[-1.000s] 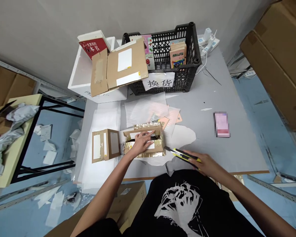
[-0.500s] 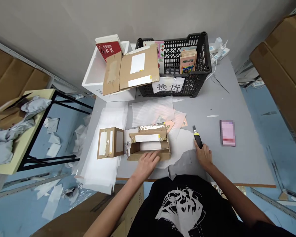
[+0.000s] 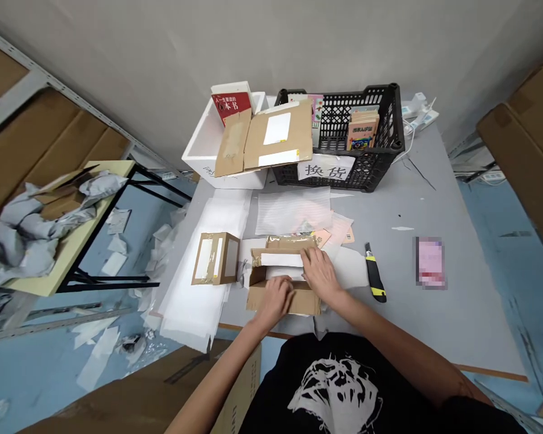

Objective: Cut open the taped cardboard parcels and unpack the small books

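Both my hands are on an open cardboard mailer box (image 3: 284,299) with gold foil lining, near the table's front edge. My left hand (image 3: 274,301) curls over its front wall. My right hand (image 3: 320,276) presses on the box's right side, beside a white-labelled flap (image 3: 278,260). The box's inside is mostly hidden by my hands and the flap. To my right, a yellow and black utility knife (image 3: 375,274) lies on the table, touching neither hand. A smaller closed cardboard box (image 3: 216,259) stands left of my left hand.
A black plastic crate (image 3: 391,158) holds books behind a white sign (image 3: 326,170). Beside it stands a white foam box (image 3: 217,158) under flattened cardboard (image 3: 265,141). White foam sheets (image 3: 199,271) cover the grey table's left side. A pixelated pink card (image 3: 429,262) lies right.
My right hand has let go of the utility knife, which now lies on the table. That hand has moved left onto the box, joining my left hand, and the view has shifted.
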Available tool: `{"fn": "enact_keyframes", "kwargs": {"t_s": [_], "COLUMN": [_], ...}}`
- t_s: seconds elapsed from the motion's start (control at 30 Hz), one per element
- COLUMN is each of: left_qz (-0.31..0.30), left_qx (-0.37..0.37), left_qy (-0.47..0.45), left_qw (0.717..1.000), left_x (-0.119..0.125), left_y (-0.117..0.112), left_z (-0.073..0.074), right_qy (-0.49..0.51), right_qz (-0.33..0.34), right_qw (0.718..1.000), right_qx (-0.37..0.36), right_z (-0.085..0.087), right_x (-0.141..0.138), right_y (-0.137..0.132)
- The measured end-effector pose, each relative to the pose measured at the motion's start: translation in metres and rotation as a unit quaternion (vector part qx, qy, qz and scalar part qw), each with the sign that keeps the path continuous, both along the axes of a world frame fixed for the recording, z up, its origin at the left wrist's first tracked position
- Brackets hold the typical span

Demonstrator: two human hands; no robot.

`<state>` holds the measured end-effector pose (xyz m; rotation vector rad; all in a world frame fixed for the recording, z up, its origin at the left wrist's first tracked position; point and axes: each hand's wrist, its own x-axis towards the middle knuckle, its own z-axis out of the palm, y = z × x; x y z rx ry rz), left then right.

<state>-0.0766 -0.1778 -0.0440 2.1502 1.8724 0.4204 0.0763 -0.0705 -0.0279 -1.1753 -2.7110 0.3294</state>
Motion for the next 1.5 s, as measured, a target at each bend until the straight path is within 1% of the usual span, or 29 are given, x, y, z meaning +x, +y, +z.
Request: {"fn": "enact_keyframes", "kwargs": {"t_s": [0.03, 0.07, 0.1, 0.13, 0.17, 0.2, 0.23, 0.3, 0.37, 0.43, 0.5, 0.6, 0.67, 0.73, 0.83, 0.97, 1.07, 1.13, 1.2, 1.23, 1.3, 1.37, 1.4, 1.43, 1.5], "left_qz": [0.07, 0.15, 0.227, 0.292, 0.334, 0.355, 0.358, 0.352, 0.361, 0.377, 0.383, 0.386, 0.391, 0.394, 0.4, 0.405, 0.391, 0.361, 0.32, 0.296, 0.239, 0.181, 0.162, 0.153, 0.167], "left_qx": [0.003, 0.001, -0.009, -0.03, -0.059, -0.089, -0.113, -0.138, -0.132, -0.115, -0.099, -0.094, -0.101, -0.11, -0.117, -0.13, -0.156, -0.172, -0.166, -0.148, -0.089, -0.037, -0.032, -0.044, -0.103], "left_qy": [0.017, 0.043, 0.071, 0.093, 0.1, 0.093, 0.076, 0.032, -0.003, -0.026, -0.031, -0.011, 0.005, 0.018, 0.033, 0.045, 0.063, 0.08, 0.103, 0.116, 0.139, 0.142, 0.133, 0.12, 0.094], "left_qw": [0.997, 0.988, 0.971, 0.951, 0.935, 0.926, 0.924, 0.925, 0.923, 0.919, 0.918, 0.917, 0.915, 0.912, 0.909, 0.904, 0.905, 0.913, 0.927, 0.937, 0.957, 0.972, 0.977, 0.98, 0.976], "left_x": [-0.007, -0.014, -0.022, -0.029, -0.036, -0.042, -0.047, -0.053, -0.055, -0.054, -0.053, -0.051, -0.049, -0.047, -0.044, -0.04, -0.038, -0.039, -0.039, -0.039, -0.034, -0.023, -0.016, -0.008, 0.008], "left_y": [0.006, 0.012, 0.018, 0.024, 0.029, 0.033, 0.036, 0.036, 0.033, 0.029, 0.027, 0.026, 0.027, 0.028, 0.031, 0.037, 0.044, 0.049, 0.054, 0.058, 0.063, 0.068, 0.069, 0.07, 0.071], "left_z": [0.001, 0.003, 0.004, 0.005, 0.005, 0.004, 0.002, -0.005, -0.012, -0.018, -0.019, -0.017, -0.014, -0.011, -0.01, -0.01, -0.007, 0.0, 0.012, 0.021, 0.04, 0.059, 0.067, 0.073, 0.08], "right_qy": [-0.018, -0.036, -0.051, -0.061, -0.067, -0.066, -0.059, -0.036, -0.019, -0.009, -0.002, 0.009, 0.013, 0.012, 0.016, 0.02, -0.022, -0.052, -0.072, -0.08, -0.093, -0.095, -0.089, -0.076, -0.04], "right_qz": [-0.011, -0.019, -0.023, -0.024, -0.02, -0.01, 0.004, 0.039, 0.069, 0.091, 0.111, 0.13, 0.132, 0.123, 0.106, 0.095, 0.084, 0.068, 0.039, 0.02, -0.021, -0.057, -0.072, -0.083, -0.095], "right_qw": [1.0, 0.999, 0.998, 0.998, 0.997, 0.998, 0.998, 0.999, 0.997, 0.995, 0.992, 0.984, 0.978, 0.973, 0.968, 0.964, 0.969, 0.973, 0.977, 0.979, 0.98, 0.982, 0.983, 0.985, 0.989], "right_qx": [0.007, 0.013, 0.018, 0.022, 0.023, 0.023, 0.021, 0.015, -0.003, -0.031, -0.061, -0.119, -0.163, -0.196, -0.227, -0.246, -0.232, -0.213, -0.195, -0.187, -0.173, -0.155, -0.145, -0.133, -0.102], "right_z": [-0.005, -0.01, -0.014, -0.017, -0.02, -0.023, -0.025, -0.029, -0.031, -0.029, -0.022, -0.005, 0.005, 0.011, 0.011, 0.007, 0.01, 0.017, 0.025, 0.028, 0.033, 0.032, 0.03, 0.027, 0.019], "right_x": [-0.004, -0.007, -0.009, -0.01, -0.01, -0.01, -0.009, -0.005, 0.0, 0.004, 0.007, 0.01, 0.011, 0.012, 0.016, 0.025, 0.032, 0.036, 0.038, 0.039, 0.042, 0.045, 0.046, 0.048, 0.05], "right_y": [0.003, 0.006, 0.009, 0.012, 0.015, 0.017, 0.019, 0.022, 0.026, 0.033, 0.041, 0.052, 0.057, 0.058, 0.054, 0.044, 0.033, 0.025, 0.016, 0.011, 0.003, -0.005, -0.009, -0.014, -0.028]}}
